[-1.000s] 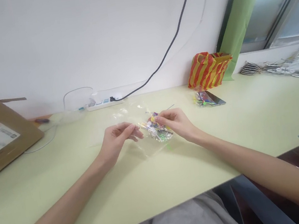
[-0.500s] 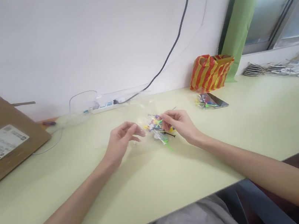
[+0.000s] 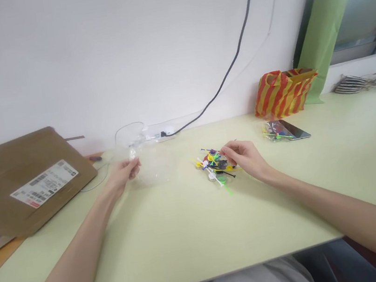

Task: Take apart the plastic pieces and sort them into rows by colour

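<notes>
A clear plastic bag [image 3: 153, 167], thin and see-through, is pinched at its upper left between the thumb and fingers of my left hand [image 3: 125, 174]. To the right, a loose pile of small colourful plastic pieces [image 3: 213, 165] lies on the table, with thin sticks and round discs in white, yellow, green, blue, red and black. My right hand [image 3: 245, 158] is at the right edge of this pile, thumb and fingers curled together. Whatever may be between those fingertips is too small or hidden to make out.
On the left lies a cardboard box [image 3: 34, 178] with a label. A power strip [image 3: 160, 134] with a black cable [image 3: 229, 66] is by the wall. At the back right are a striped bag [image 3: 283, 93], a phone [image 3: 295, 129] and a small packet of coloured pieces [image 3: 274, 132].
My left hand has moved left, away from the pile, carrying the clear bag. My right hand stays by the pile. The camera view has turned slightly left.
</notes>
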Motion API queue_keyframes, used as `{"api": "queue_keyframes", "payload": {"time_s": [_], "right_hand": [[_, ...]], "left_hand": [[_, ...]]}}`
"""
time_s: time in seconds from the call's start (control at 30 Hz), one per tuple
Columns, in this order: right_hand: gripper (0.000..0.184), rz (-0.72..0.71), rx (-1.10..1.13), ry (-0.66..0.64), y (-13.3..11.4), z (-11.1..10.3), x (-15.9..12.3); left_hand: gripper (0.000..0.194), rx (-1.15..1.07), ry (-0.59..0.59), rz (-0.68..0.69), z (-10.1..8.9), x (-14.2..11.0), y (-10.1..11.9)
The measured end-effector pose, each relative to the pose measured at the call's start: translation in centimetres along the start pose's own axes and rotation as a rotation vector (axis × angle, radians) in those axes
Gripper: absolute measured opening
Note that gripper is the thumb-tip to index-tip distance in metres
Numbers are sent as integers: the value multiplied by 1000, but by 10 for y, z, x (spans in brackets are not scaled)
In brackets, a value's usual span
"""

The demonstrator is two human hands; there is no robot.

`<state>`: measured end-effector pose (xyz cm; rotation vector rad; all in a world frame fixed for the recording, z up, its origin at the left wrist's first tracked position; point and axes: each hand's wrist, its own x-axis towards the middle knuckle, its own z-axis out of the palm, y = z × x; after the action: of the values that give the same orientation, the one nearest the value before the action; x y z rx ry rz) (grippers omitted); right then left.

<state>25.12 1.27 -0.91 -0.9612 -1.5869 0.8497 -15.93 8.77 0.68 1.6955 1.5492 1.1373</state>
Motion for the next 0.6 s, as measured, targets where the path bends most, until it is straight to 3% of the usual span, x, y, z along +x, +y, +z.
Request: {"api": "queue_keyframes", "payload": {"time_s": [0.13,0.37,0.43,0.5,0.6], "right_hand": [[38,-5,-18,24,-1,-2,0],[36,-34,-90,20,-1,-1,-3],[35,-54,-138,33,1,-4,-1],[32,-112,-243,86,6,-12,5],[26,-237,-514,234,21,-37,22]], "left_hand": [[52,164,0,-2,9,2,-3],[42,549,120,18,27,4,-13],[53,648,162,51,33,1,-14],[60,714,169,109,39,-2,-11],[52,753,105,229,48,-6,-3]]}}
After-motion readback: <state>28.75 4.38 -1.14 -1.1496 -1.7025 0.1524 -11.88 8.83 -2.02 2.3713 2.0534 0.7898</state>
